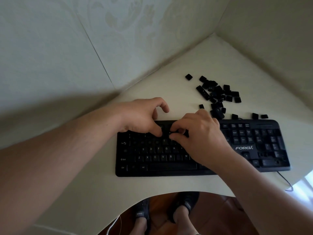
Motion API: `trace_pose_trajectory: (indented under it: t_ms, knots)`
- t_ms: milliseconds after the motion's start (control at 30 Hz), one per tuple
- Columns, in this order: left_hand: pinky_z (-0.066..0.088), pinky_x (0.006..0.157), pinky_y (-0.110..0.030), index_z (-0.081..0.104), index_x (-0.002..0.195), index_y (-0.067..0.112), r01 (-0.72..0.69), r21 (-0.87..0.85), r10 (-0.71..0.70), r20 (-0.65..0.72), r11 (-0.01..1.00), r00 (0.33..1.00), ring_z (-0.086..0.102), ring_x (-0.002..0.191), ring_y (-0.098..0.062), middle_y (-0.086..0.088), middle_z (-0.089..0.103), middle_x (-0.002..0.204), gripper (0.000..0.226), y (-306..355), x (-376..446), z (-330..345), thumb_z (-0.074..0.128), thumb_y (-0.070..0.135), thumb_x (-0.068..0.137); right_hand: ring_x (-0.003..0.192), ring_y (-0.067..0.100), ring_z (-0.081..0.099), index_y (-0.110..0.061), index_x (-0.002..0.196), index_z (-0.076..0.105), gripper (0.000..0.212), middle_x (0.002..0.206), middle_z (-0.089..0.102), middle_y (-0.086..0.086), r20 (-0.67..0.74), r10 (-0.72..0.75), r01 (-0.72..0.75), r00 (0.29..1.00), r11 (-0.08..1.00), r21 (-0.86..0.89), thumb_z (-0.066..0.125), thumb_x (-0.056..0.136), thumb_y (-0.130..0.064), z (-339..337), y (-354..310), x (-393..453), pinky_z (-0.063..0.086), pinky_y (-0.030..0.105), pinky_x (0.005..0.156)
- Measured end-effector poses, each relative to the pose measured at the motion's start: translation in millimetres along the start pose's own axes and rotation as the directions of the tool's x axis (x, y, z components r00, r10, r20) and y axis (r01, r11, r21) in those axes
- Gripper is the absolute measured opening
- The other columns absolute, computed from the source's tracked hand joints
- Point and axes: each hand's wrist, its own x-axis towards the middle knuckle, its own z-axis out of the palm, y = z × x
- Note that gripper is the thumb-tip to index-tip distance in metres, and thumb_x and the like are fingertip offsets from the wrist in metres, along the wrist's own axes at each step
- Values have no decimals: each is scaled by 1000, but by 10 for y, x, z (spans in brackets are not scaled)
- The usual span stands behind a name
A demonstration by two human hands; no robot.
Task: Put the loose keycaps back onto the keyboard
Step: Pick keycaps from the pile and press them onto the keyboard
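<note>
A black keyboard (169, 167) marked FOREV lies on the white table, with several bare key slots in its upper left rows. Several loose black keycaps (217, 94) are heaped on the table behind its right half. My right hand (201, 139) is over the number row and pinches a keycap (169, 132) between thumb and curled forefinger, down at the keyboard. My left hand (142, 119) is just left of it, thumb tip pressing on the same row beside that keycap. Its other fingers are loosely curled and raised, holding nothing.
The table (169, 78) fits into a corner, with walls close behind and to the right. A few stray keycaps (254, 115) lie along the keyboard's back edge. The keyboard's cable (286, 181) trails off the front right. The table's front edge curves inward above my feet.
</note>
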Motion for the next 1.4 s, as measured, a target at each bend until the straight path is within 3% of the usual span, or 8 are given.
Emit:
trace_pose_trajectory:
  t_ms: [233, 500, 733, 900, 1067, 1267, 1333, 1400]
  knots:
    - [41, 66, -25, 53, 122, 46, -2, -31, 2, -13, 1000, 1000, 58, 84, -12, 5, 58, 109, 63, -2, 45, 13, 91, 27, 75, 90, 22, 50, -39, 90, 79, 9, 80, 64, -16, -4, -120, 119, 993, 986, -118, 81, 81, -38, 13, -3, 49, 39, 38, 71]
    - [41, 63, -25, 53, 119, 47, 1, -36, -3, -49, 999, 999, 58, 78, -10, 7, 59, 106, 64, -12, 72, 46, 91, 28, 71, 86, 22, 51, -36, 81, 77, 6, 74, 62, -13, 8, -131, 130, 991, 975, -178, 74, 86, -39, 34, -65, 65, 45, 39, 68]
    - [42, 67, -26, 54, 121, 44, -12, -38, 10, -47, 999, 999, 57, 83, -10, 6, 58, 106, 63, -20, 75, 47, 92, 27, 75, 99, 20, 50, -41, 94, 77, 16, 88, 65, -14, 110, -126, 146, 986, 969, -200, 66, 89, -51, -26, -52, 103, 44, 41, 79]
    - [41, 65, -25, 53, 121, 45, 1, -49, -3, -36, 999, 999, 56, 79, -10, 7, 58, 106, 63, 5, 61, 32, 91, 27, 74, 85, 21, 54, -34, 82, 79, 3, 74, 64, -13, 11, -157, 156, 988, 975, -158, 78, 83, -37, 34, -35, 68, 51, 44, 69]
    - [42, 64, -26, 52, 118, 47, 13, -15, -14, -58, 1000, 998, 58, 81, -11, 9, 58, 106, 62, 21, 66, 60, 90, 31, 72, 82, 20, 53, -34, 77, 77, 9, 70, 63, -13, 6, -161, 159, 987, 974, -164, 75, 85, -36, 43, -49, 61, 49, 41, 67]
    - [56, 81, -39, 48, 111, 55, 40, 81, -33, -96, 996, 995, 56, 97, -17, 14, 56, 104, 60, 64, 68, 96, 86, 41, 67, 81, 21, 52, -32, 70, 74, 17, 64, 59, -12, 36, -126, 131, 991, 968, -213, 75, 86, -37, 39, -106, 104, 44, 36, 66]
    - [55, 83, -42, 46, 108, 59, 58, 105, -48, -96, 993, 994, 54, 102, -19, 15, 55, 103, 60, 70, 71, 104, 83, 46, 63, 89, 19, 50, -33, 79, 76, 18, 70, 61, -11, 84, -98, 113, 992, 972, -205, 68, 92, -41, 10, -129, 115, 42, 35, 73]
    - [50, 74, -35, 48, 111, 56, 53, 76, -47, -76, 996, 996, 53, 97, -16, 13, 56, 103, 60, 67, 68, 81, 85, 43, 65, 97, 17, 47, -36, 91, 76, 19, 79, 64, -12, 164, -36, 65, 986, 982, -175, 61, 97, -47, -49, -121, 128, 44, 37, 83]
